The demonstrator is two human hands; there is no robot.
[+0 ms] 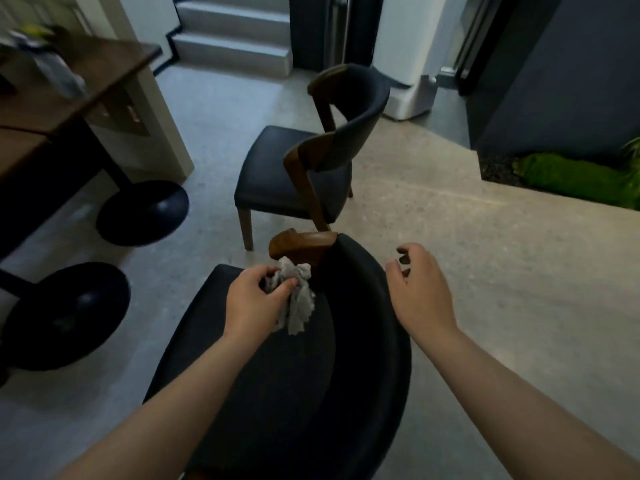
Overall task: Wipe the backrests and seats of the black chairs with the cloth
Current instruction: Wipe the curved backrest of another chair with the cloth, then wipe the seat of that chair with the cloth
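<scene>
Directly below me stands a black chair with a curved backrest (367,306) and a seat (214,341), its wooden frame end showing at the top. My left hand (252,299) grips a bunched grey cloth (298,299) against the inner face of that backrest, near the wooden end. My right hand (419,289) hovers just outside the backrest's outer side, fingers loosely curled and holding nothing. A second black chair (287,174) with a wooden frame stands farther ahead, facing left.
A dark wooden table (69,95) with two round black pedestal bases (142,213) stands at the left, blurred items on top. Grey steps (235,39) rise at the back. A green moss planter (575,178) lies at the right. Concrete floor surrounds the chairs.
</scene>
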